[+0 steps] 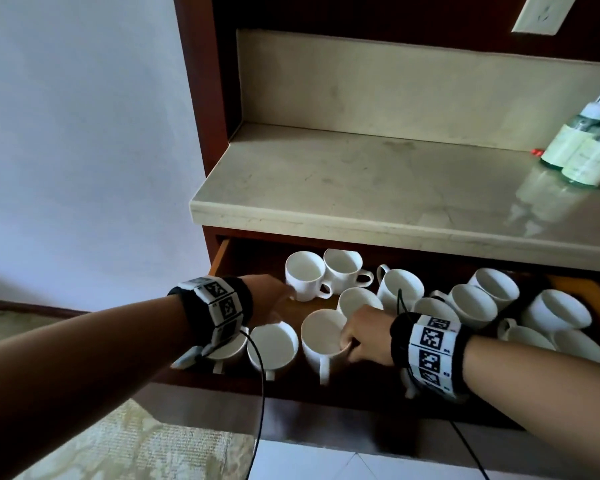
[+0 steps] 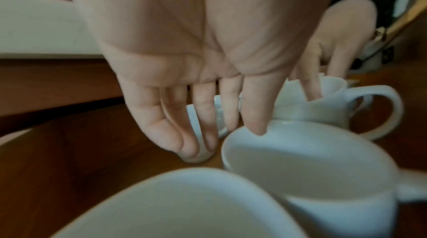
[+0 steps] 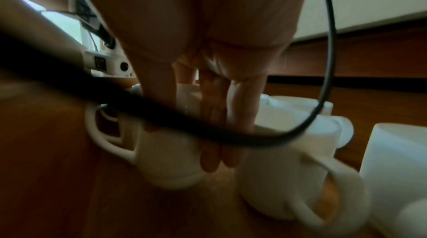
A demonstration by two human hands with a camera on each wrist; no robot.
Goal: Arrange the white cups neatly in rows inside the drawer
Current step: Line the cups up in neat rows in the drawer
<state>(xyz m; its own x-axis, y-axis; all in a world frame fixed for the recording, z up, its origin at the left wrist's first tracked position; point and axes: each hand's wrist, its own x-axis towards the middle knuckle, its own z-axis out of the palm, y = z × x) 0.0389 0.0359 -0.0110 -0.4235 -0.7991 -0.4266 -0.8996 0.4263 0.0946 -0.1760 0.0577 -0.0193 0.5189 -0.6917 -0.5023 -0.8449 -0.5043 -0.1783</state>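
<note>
Right hand (image 1: pixel 364 336) pinches the rim of a front-row cup (image 1: pixel 321 337): thumb inside, fingers (image 3: pixel 215 158) down the outer wall, as the right wrist view shows. That cup stands upright in the drawer (image 1: pixel 222 252), handle facing the drawer front. Left hand (image 1: pixel 271 299) is relaxed and open, fingers (image 2: pixel 205 114) straight and pointing down, holding nothing; fingertips reach a rear cup (image 1: pixel 303 275) at the back left, contact there can't be confirmed. Two more upright cups (image 1: pixel 274 342) sit left of the pinched one, just beside each other along the front edge, one partly hidden under the left wrist. Second rear cup (image 1: pixel 343 268) touches the first, handle to the right. More white cups (image 1: pixel 475 303) crowd the middle and right of the drawer, tilted or lying on their sides, not aligned. Above the drawer: a pale stone shelf (image 1: pixel 361 188) with labelled bottles (image 1: pixel 582 150) at its right end. Black cables (image 1: pixel 258 393) hang from both wristbands.
</note>
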